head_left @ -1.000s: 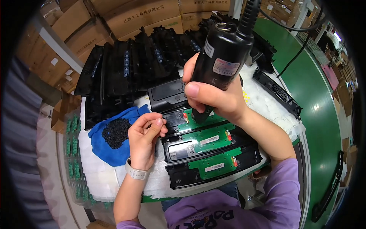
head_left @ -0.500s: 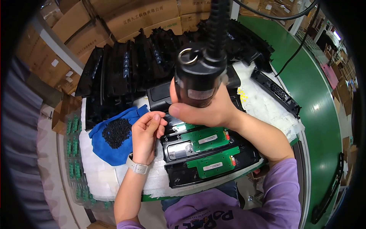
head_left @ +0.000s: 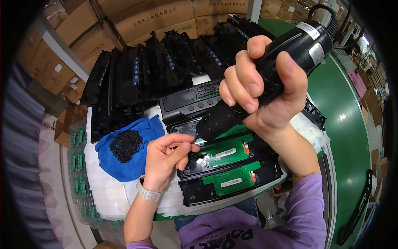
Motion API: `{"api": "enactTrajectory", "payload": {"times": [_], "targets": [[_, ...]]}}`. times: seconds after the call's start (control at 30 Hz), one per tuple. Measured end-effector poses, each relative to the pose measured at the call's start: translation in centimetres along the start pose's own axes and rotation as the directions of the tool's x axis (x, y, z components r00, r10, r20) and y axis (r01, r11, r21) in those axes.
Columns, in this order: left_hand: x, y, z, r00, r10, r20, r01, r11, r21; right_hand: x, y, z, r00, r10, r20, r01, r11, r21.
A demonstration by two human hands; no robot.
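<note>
My right hand [head_left: 269, 87] is wrapped round a black corded electric screwdriver [head_left: 304, 43], tilted so its nose points down and left. At that nose, the thumb and index finger of my left hand [head_left: 166, 159] are pinched together; whatever lies between them is too small to make out. Under both hands lie long black plastic panels [head_left: 195, 191] in a row. Green circuit boards [head_left: 230, 183] with red-and-white connectors sit on the nearer ones. To the left, a blue cloth [head_left: 105, 159] bears a heap of tiny black screws [head_left: 125, 146].
Black plastic housings [head_left: 124, 79] stand along the back, before stacked cardboard boxes [head_left: 153, 20]. A black panel with buttons [head_left: 188, 108] lies behind the boards. Trays of small green boards [head_left: 78, 182] are at the left edge, and a green surface [head_left: 344, 112] is at right.
The screwdriver has tipped from upright to slanted, its cord end swinging right and its nose coming down to my left fingertips. My left hand has shifted slightly right and down.
</note>
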State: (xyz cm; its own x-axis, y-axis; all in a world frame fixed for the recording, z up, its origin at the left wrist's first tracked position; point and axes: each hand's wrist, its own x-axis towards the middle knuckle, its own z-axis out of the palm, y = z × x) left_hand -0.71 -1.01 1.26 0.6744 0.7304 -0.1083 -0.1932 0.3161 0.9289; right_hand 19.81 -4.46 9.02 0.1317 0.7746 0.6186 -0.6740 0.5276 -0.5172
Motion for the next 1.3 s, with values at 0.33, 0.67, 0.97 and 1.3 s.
{"api": "enactTrajectory", "payload": {"times": [0.33,0.67,0.97,1.3], "targets": [[-0.1,0.0,-0.4,0.999,-0.009,0.05,0.008,1.0,0.021,-0.6,0.4,0.0,0.997,0.071,0.005,-0.07,0.994,-0.089],[1.2,-0.3,-1.1,0.947,0.025,-0.32,-0.126,0.945,-0.301,-1.2,0.4,0.1,0.951,0.302,-0.072,-0.299,0.832,-0.467],[1.3,-0.6,-1.0,0.95,0.067,-0.306,-0.128,0.974,-0.185,-1.4,2.0,-0.1,0.97,0.245,-0.006,-0.21,0.819,-0.534],[1.5,-0.8,-1.9,0.967,-0.001,-0.254,-0.004,1.0,-0.019,-1.9,2.1,0.1,0.945,0.316,0.079,-0.206,0.767,-0.608]]}}
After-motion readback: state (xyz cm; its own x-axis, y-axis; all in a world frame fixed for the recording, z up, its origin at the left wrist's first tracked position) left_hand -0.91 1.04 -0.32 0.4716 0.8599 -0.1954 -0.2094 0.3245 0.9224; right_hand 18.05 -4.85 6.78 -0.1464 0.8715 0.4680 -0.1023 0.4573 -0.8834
